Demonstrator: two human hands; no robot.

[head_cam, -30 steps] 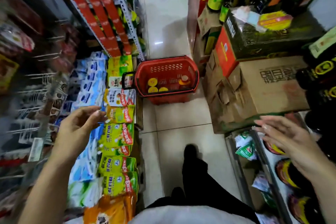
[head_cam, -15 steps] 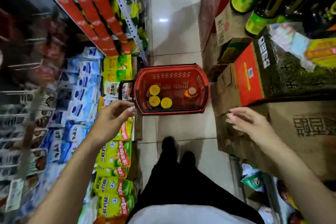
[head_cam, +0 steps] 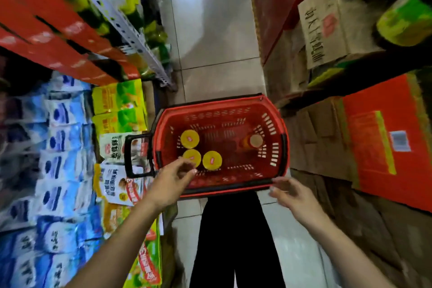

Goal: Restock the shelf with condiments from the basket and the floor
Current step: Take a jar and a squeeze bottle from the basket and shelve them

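Light is even and fairly bright, coming from overhead: a white glare spot sits on the glossy floor tiles (head_cam: 205, 30) beyond the basket (head_cam: 278, 147), beside a broad soft shadow. The basket is reasonably sharp; shelves left of it and boxes right of it smear with motion blur and bend with wide-angle distortion.

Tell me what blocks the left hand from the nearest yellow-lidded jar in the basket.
Nothing visible does. The left hand hovers open over the red basket's near rim, with the nearest yellow-lidded jar just beyond its fingers.
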